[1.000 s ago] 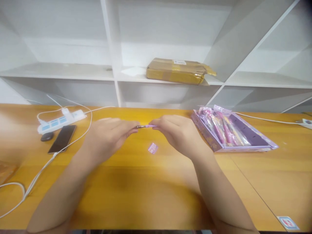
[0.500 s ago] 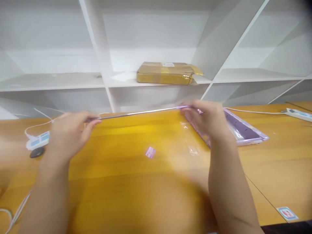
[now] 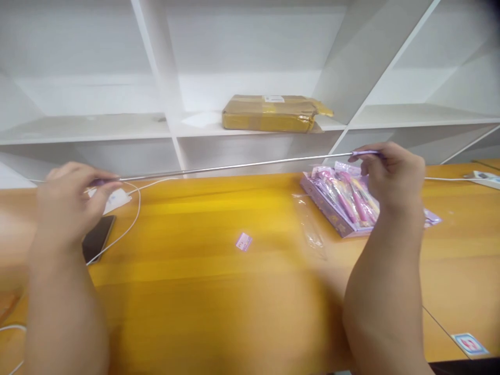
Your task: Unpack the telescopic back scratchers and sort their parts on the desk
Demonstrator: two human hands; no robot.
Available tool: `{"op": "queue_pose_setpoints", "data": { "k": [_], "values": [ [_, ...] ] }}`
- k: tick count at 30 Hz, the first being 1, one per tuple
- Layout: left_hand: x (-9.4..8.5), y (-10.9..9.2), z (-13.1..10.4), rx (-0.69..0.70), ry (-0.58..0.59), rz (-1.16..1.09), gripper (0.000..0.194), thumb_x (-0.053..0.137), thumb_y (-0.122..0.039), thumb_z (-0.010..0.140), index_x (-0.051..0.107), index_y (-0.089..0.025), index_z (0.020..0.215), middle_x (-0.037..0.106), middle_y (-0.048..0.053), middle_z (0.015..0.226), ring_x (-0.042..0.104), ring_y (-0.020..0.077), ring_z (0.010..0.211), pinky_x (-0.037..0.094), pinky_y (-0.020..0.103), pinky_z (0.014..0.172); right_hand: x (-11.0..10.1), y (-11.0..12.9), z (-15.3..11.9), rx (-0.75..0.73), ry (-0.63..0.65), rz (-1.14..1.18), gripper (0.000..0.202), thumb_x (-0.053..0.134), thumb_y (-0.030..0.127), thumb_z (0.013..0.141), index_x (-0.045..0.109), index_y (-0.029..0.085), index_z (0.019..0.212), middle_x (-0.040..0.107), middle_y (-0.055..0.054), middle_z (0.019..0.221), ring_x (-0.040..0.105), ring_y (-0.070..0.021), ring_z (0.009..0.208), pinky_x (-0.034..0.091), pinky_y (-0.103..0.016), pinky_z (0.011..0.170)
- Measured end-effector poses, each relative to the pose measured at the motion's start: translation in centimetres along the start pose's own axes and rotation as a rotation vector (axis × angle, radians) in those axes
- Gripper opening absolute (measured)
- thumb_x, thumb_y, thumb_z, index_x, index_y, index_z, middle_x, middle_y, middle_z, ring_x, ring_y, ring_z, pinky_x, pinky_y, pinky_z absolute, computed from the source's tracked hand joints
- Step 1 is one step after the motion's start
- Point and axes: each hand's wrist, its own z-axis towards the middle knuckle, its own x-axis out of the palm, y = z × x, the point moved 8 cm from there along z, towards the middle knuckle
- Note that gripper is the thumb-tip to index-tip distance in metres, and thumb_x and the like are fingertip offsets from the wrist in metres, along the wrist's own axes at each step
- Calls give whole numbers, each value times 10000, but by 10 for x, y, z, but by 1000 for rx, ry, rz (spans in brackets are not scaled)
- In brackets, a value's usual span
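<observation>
A thin silver telescopic rod (image 3: 242,165) with purple ends stretches almost level above the table. My left hand (image 3: 72,200) pinches its left end between thumb and fingers. At the other end, my right hand (image 3: 396,174) grips the purple handle piece. Below my right hand lies a purple box (image 3: 322,211) holding several pink items (image 3: 353,200) in clear wrappers; my forearm hides part of it. A clear plastic sleeve (image 3: 310,229) rests left of the box. Nearer the middle is a small purple-and-white card (image 3: 243,241).
A taped brown carton (image 3: 269,117) sits on the white shelf (image 3: 136,133) behind the table. On the left are a dark phone (image 3: 99,237), a white power strip (image 3: 117,200) and a cable (image 3: 139,203). Another power strip (image 3: 484,178) is at the far right.
My hands have moved apart, left hand leftward and right hand rightward and up. The rod between them is visibly longer. The box's wrapped pink contents and the phone now show.
</observation>
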Motion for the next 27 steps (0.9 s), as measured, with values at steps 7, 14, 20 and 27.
{"op": "queue_pose_setpoints", "data": {
  "k": [7, 14, 20, 27],
  "values": [
    [11, 12, 2, -87, -12, 104, 259, 797, -529, 900, 743, -277, 925, 725, -53, 811, 587, 177, 769, 408, 316, 739, 11, 9, 8, 6, 35, 10, 168, 653, 101, 974, 770, 148, 1086, 780, -158, 959, 670, -121, 659, 505, -275, 717],
    [-10, 16, 5, -323, -189, 146, 386, 874, -586, 744, 760, -251, 899, 710, 15, 859, 598, 268, 921, 487, 431, 940, 4, 20, 5, -94, -45, 98, 173, 550, 169, 1021, 704, 185, 1100, 760, -95, 1064, 671, -108, 668, 519, -271, 714],
    [-7, 5, 7, -352, -137, 69, 397, 843, -581, 738, 707, -220, 829, 705, 48, 859, 619, 285, 961, 493, 404, 907, 14, 16, 6, -67, -77, -1, 169, 596, 251, 960, 682, 210, 1100, 716, -70, 1050, 678, -164, 764, 518, -302, 709],
    [-13, 7, 8, -221, -102, 59, 390, 795, -599, 789, 646, -239, 777, 613, 28, 709, 523, 262, 887, 436, 370, 839, 19, 25, 6, -110, -55, -23, 196, 534, 225, 984, 679, 209, 1116, 679, -99, 1112, 668, -159, 784, 522, -314, 777]
  ]
}}
